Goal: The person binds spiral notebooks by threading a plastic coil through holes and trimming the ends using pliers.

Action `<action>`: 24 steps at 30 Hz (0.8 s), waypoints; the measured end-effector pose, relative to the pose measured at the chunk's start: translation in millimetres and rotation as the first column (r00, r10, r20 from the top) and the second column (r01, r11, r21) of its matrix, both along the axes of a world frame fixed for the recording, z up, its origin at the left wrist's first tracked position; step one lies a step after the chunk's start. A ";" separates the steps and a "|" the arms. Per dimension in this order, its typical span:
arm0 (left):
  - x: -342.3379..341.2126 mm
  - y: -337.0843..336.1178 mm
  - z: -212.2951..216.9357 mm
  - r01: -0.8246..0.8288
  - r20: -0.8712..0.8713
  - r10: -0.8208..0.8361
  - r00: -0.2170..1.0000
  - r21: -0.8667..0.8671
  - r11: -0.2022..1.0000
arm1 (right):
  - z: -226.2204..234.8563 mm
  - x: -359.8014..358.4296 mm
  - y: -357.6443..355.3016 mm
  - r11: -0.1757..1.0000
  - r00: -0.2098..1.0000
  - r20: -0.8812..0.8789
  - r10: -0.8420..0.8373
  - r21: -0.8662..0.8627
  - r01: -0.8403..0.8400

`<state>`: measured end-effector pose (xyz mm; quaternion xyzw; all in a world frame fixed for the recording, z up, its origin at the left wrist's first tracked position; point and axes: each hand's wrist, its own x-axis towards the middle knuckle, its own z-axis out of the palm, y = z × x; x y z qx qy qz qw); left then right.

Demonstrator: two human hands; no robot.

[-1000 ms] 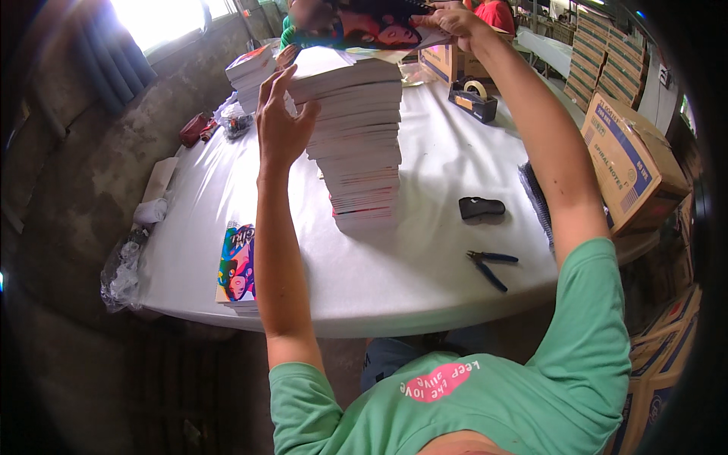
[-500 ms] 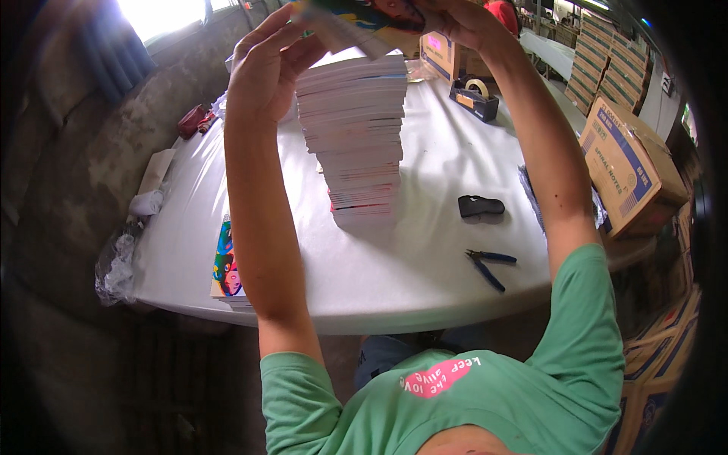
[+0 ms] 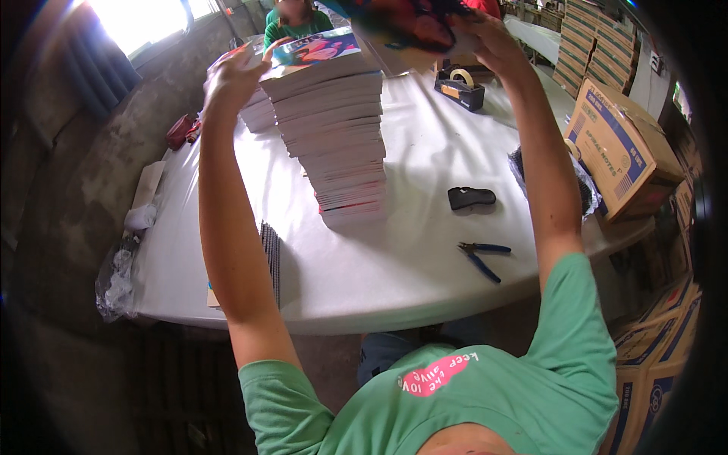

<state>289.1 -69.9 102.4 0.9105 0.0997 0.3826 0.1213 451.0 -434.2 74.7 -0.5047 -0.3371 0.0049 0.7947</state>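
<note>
My right hand [image 3: 497, 47] grips a bundle of printed sheets with a colourful cover [image 3: 413, 26], raised at the top of the view and blurred. My left hand [image 3: 231, 83] is at the upper left corner of a tall stack of printed sheets [image 3: 334, 129]. Its fingers look apart, with the thumb toward the stack. A bright printed cover [image 3: 322, 49] lies on top of that stack. A second, lower stack [image 3: 258, 112] stands behind, partly hidden by the tall one. Beside my left forearm lies a dark spiral binding edge [image 3: 271, 262], partly covered by the arm.
On the white-covered table [image 3: 409, 280] lie blue-handled nippers [image 3: 485, 258], a black palm-sized object [image 3: 471, 199] and a tape dispenser [image 3: 459, 89]. A carton [image 3: 622, 152] stands at the right. Across the table is a person in a green top [image 3: 298, 29].
The sheets have moved right with my right hand. My left hand has let go of them and shifted left. The stack's top cover and a person opposite now show.
</note>
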 end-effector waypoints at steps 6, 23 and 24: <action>-114.8 -88.1 -63.4 0.524 0.404 -0.428 0.808 -0.162 0.836 | -48.4 -125.1 -38.8 0.915 0.893 0.450 0.004 -0.361 0.178; -142.5 -157.4 -311.4 0.518 0.449 -0.265 0.853 -0.786 0.337 | -289.7 -217.7 6.7 0.899 0.965 -0.253 -0.065 -0.435 -0.053; -146.5 -162.7 -317.5 0.512 0.455 -0.235 0.859 -0.761 0.399 | -297.5 -212.2 4.1 0.892 0.978 -0.203 -0.058 -0.451 -0.040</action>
